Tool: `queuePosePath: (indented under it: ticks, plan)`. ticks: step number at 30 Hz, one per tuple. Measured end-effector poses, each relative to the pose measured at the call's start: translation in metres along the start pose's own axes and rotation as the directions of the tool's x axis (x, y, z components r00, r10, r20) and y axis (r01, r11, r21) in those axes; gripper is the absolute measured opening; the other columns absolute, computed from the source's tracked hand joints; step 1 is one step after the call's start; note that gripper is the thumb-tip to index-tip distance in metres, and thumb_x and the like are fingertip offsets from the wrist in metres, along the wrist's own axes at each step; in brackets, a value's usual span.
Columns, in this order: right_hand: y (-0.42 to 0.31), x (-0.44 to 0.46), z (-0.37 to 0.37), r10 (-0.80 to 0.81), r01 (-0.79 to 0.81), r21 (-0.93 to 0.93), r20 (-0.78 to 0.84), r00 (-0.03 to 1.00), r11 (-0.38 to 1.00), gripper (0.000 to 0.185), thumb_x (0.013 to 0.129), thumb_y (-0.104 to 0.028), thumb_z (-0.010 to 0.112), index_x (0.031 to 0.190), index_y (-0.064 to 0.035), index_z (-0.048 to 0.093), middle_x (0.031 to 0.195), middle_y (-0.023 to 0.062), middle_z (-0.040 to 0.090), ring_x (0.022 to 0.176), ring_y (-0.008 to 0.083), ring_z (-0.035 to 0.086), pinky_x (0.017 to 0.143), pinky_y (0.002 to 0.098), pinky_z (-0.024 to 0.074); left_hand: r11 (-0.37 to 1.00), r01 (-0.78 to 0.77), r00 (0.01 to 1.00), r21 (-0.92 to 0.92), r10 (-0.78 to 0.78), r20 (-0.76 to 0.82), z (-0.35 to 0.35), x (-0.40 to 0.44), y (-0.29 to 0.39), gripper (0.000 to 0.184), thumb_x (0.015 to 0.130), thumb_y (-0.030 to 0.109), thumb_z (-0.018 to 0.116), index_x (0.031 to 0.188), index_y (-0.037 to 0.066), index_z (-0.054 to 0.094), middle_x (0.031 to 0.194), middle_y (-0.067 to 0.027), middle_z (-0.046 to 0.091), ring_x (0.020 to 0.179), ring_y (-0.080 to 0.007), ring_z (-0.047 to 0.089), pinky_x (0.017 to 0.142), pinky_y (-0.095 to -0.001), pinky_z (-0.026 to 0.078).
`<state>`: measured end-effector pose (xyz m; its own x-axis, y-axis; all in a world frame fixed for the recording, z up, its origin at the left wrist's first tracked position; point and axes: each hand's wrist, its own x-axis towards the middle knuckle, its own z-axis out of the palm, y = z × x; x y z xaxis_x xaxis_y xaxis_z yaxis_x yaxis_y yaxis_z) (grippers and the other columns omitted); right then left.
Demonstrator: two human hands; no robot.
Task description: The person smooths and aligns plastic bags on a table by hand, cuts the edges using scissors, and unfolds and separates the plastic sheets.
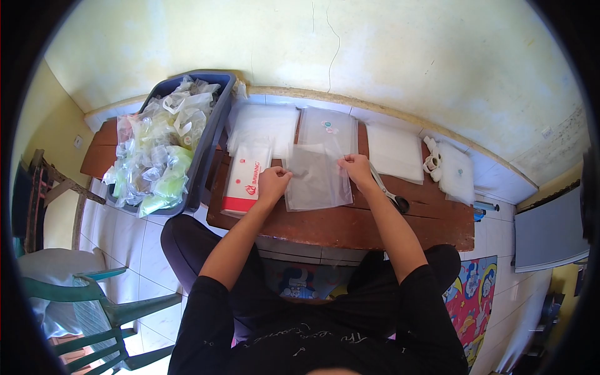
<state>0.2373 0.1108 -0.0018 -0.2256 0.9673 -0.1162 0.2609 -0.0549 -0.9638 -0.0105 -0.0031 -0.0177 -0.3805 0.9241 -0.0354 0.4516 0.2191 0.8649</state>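
A clear plastic bag point(317, 181) lies at the middle of the brown wooden table, held at its sides. My left hand point(274, 182) pinches its left edge, beside a red and white "BAWANG" pack point(248, 178). My right hand point(357, 170) pinches its upper right side, and the scissors point(397, 199) lie just right of that hand. Behind the held bag are stacks of clear bags, one point(265, 122) at the left and one with a small printed mark point(328, 124) in the middle.
A dark blue bin point(204, 150) full of plastic bags stands at the left. Right of centre lie a white bag stack point(395, 152), a white roll point(431, 156) and another bag pack point(456, 172). A green chair point(106, 306) is at the lower left.
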Motion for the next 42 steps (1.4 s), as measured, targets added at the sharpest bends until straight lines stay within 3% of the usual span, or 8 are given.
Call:
queuePosePath:
  ticks: [2,6,12,14,33,35,38,42]
  plan:
    - [-0.002,0.003,0.000,0.021,-0.021,-0.027,-0.018,1.000,0.999,0.018,0.081,-0.011,0.072,0.085,0.0065,0.069,0.075,0.0088,0.069,0.063,0.0135,0.065,0.058,0.0268,0.0524,0.997,0.057,0.998,0.043,-0.057,0.000,-0.002,0.002,0.001,0.026,0.081,0.026,0.072,0.085,0.000,0.072,0.068,-0.0108,0.069,0.054,-0.0206,0.066,0.060,-0.0330,0.053]
    - [-0.008,0.003,0.003,0.027,-0.037,-0.152,-0.062,0.998,0.988,0.022,0.080,-0.012,0.073,0.092,0.0056,0.068,0.071,0.0098,0.069,0.062,0.0197,0.067,0.060,0.0309,0.0541,0.992,0.120,0.993,0.039,-0.121,0.014,-0.006,-0.002,0.011,0.024,0.082,0.024,0.071,0.085,0.000,0.071,0.066,-0.0100,0.069,0.052,-0.0197,0.066,0.057,-0.0326,0.053]
    - [-0.008,-0.010,0.023,-0.405,0.220,-0.657,-0.142,0.903,0.721,0.051,0.081,-0.018,0.069,0.126,0.0001,0.052,0.125,0.0243,0.058,0.115,0.0360,0.057,0.096,0.0431,0.0469,0.987,0.160,0.985,-0.007,-0.159,0.074,-0.010,-0.002,0.014,0.021,0.083,0.020,0.069,0.080,-0.001,0.068,0.063,-0.0105,0.067,0.048,-0.0186,0.064,0.051,-0.0308,0.053]
    - [-0.005,-0.012,0.034,-0.589,0.468,-0.666,0.053,0.806,0.581,0.057,0.084,-0.022,0.067,0.133,-0.0020,0.046,0.141,0.0257,0.042,0.132,0.0382,0.041,0.107,0.0449,0.0376,0.986,0.168,0.983,0.007,-0.168,0.075,-0.010,-0.001,0.014,0.023,0.082,0.019,0.070,0.081,-0.004,0.067,0.063,-0.0097,0.065,0.049,-0.0174,0.063,0.046,-0.0305,0.051]
    - [0.019,-0.022,0.052,-0.462,0.502,-0.775,0.311,0.831,0.382,0.055,0.097,-0.043,0.047,0.142,-0.0116,0.046,0.152,0.0197,0.034,0.142,0.0354,0.029,0.118,0.0457,0.0212,0.988,0.136,0.982,0.074,-0.144,0.120,-0.015,-0.005,0.021,0.025,0.083,0.016,0.067,0.094,-0.004,0.056,0.068,-0.0138,0.066,0.054,-0.0262,0.067,0.051,-0.0366,0.055]
    - [0.019,-0.023,0.052,-0.442,0.489,-0.783,0.310,0.842,0.383,0.055,0.097,-0.043,0.047,0.143,-0.0118,0.046,0.153,0.0195,0.034,0.143,0.0353,0.029,0.118,0.0456,0.0212,0.845,0.022,1.000,0.534,-0.014,-0.018,-0.010,-0.011,0.034,0.040,0.084,0.017,0.069,0.113,-0.002,0.050,0.095,-0.0203,0.067,0.088,-0.0316,0.069,0.073,-0.0418,0.056]
    - [0.019,-0.023,0.052,-0.457,0.493,-0.782,0.304,0.836,0.381,0.054,0.097,-0.043,0.048,0.142,-0.0119,0.047,0.152,0.0194,0.035,0.142,0.0355,0.030,0.118,0.0455,0.0213,0.794,-0.345,0.923,0.500,0.383,0.029,-0.004,-0.019,0.036,0.057,0.089,0.024,0.066,0.133,-0.001,0.041,0.133,-0.0247,0.051,0.128,-0.0354,0.048,0.102,-0.0470,0.042]
    - [0.020,-0.023,0.053,-0.485,0.501,-0.786,0.299,0.822,0.364,0.053,0.097,-0.042,0.048,0.141,-0.0119,0.048,0.151,0.0193,0.036,0.142,0.0353,0.031,0.118,0.0451,0.0214,0.682,-0.496,0.855,0.538,0.492,0.165,0.019,-0.012,0.021,0.065,0.095,0.034,0.056,0.145,-0.001,0.033,0.154,-0.0196,0.030,0.144,-0.0320,0.026,0.115,-0.0481,0.024]
